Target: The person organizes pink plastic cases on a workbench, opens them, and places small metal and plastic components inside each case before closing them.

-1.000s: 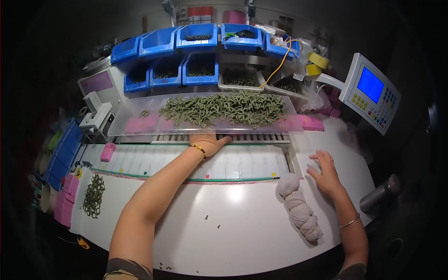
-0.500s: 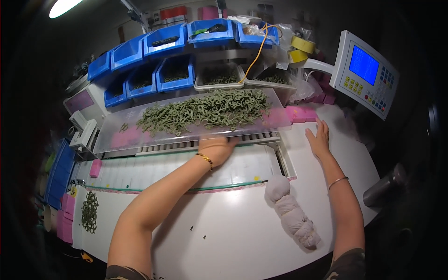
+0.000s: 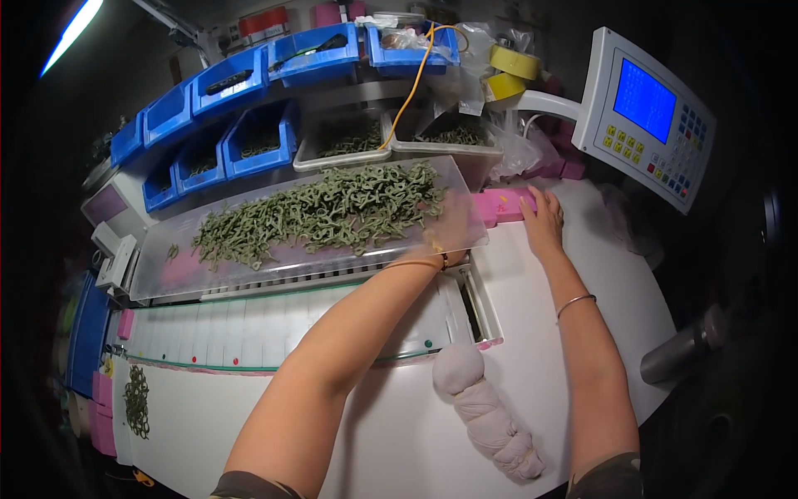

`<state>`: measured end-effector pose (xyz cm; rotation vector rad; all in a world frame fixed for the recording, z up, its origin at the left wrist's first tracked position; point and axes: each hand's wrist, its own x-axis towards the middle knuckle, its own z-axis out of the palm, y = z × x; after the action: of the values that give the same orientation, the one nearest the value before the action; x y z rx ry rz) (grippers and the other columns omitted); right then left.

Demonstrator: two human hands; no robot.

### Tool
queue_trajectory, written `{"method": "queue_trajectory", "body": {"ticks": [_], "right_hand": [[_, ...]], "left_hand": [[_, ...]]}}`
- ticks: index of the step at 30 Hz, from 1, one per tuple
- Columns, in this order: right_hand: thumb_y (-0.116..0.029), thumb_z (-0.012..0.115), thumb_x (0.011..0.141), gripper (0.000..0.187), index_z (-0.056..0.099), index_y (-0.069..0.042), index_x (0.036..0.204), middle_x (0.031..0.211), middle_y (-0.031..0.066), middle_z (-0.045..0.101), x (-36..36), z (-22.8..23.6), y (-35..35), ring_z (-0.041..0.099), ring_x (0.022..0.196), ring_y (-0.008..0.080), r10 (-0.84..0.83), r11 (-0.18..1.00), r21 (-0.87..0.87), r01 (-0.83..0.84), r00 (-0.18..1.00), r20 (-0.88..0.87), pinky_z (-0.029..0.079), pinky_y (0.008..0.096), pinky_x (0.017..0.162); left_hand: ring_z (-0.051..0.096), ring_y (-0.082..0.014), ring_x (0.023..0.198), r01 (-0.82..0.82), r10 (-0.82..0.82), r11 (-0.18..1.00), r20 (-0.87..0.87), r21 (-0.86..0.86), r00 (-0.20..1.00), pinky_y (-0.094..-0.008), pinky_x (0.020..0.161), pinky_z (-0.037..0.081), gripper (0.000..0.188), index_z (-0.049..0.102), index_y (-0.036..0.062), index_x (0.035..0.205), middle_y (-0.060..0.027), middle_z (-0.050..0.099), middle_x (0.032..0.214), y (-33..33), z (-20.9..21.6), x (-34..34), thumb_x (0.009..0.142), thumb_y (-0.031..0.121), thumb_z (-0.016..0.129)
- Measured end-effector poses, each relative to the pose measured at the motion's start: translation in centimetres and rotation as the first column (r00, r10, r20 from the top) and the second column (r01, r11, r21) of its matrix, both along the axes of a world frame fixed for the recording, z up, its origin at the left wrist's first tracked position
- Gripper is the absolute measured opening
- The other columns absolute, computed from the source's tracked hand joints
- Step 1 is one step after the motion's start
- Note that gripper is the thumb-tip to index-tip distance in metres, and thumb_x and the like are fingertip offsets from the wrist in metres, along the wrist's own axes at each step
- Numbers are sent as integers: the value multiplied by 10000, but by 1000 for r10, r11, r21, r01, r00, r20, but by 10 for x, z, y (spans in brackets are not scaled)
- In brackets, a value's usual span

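Note:
My right hand (image 3: 544,220) rests at the right end of a pink block (image 3: 505,205), its thumb and fingers closed around that end. My left hand (image 3: 453,218) is beneath the right end of a translucent tray (image 3: 179,279), close to the block's left end. Its fingers show only dimly through the plastic, so their grip is hidden. On the tray lies a wide heap of small grey-green looped pieces (image 3: 324,208). Below the tray runs a long white slotted bed with a glass-like cover (image 3: 332,308).
Blue bins (image 3: 258,137) and clear tubs (image 3: 341,158) stand behind the tray. A control panel with a blue screen (image 3: 644,104) is at the upper right. A tied cloth bundle (image 3: 490,420), a small pile of loops (image 3: 137,402) and a dark cylinder (image 3: 682,345) lie around the white table.
My left hand has moved right under the tray's right end. My right hand, open beside the pink block before, has closed on its right end. The view has shifted to the right.

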<state>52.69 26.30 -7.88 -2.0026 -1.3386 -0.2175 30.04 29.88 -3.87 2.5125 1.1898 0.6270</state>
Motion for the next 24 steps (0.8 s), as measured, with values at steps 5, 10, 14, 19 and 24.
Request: {"method": "queue_trajectory", "body": {"ticks": [5,10,14,19,24], "right_hand": [[-475,543,947,436,587,-254,1321,1469,135,416,-10,12,8,381,1334,357,-1,996,-87,0,1000,-12,309,439,1120],[-422,596,902,354,650,-263,1214,1404,56,488,5,14,-10,448,1246,346,13,998,-54,-13,1000,-3,352,433,1078],[-331,615,874,290,655,-229,1142,1295,72,528,6,26,-48,503,1150,348,107,992,-69,-105,994,31,414,429,1006],[-316,648,853,279,636,-197,1106,1212,111,533,6,48,-115,512,1134,346,172,969,-187,-161,984,48,427,413,990],[-330,711,810,341,616,-172,1097,1154,153,529,-14,62,-166,529,1111,332,260,914,-291,-285,958,-120,433,399,979]], "left_hand": [[485,-395,1133,95,-91,989,-42,114,995,-514,967,405,651,525,42,1296,-233,522,1230,12,3,-1,827,456,705],[561,-375,1011,103,-70,964,-141,246,988,-479,878,448,591,589,18,1112,-214,597,1034,-32,16,12,785,490,728],[581,-353,994,101,-80,938,-76,332,994,-457,850,476,568,567,33,1104,-196,589,1025,-74,0,20,766,452,749],[597,-323,998,242,-205,954,-204,178,957,-426,851,476,616,560,48,1119,-153,608,1016,-116,22,3,723,463,787],[608,-323,981,339,-320,938,-197,69,927,-427,838,482,750,533,46,1170,-145,606,1026,-138,39,-42,650,500,827]]}}
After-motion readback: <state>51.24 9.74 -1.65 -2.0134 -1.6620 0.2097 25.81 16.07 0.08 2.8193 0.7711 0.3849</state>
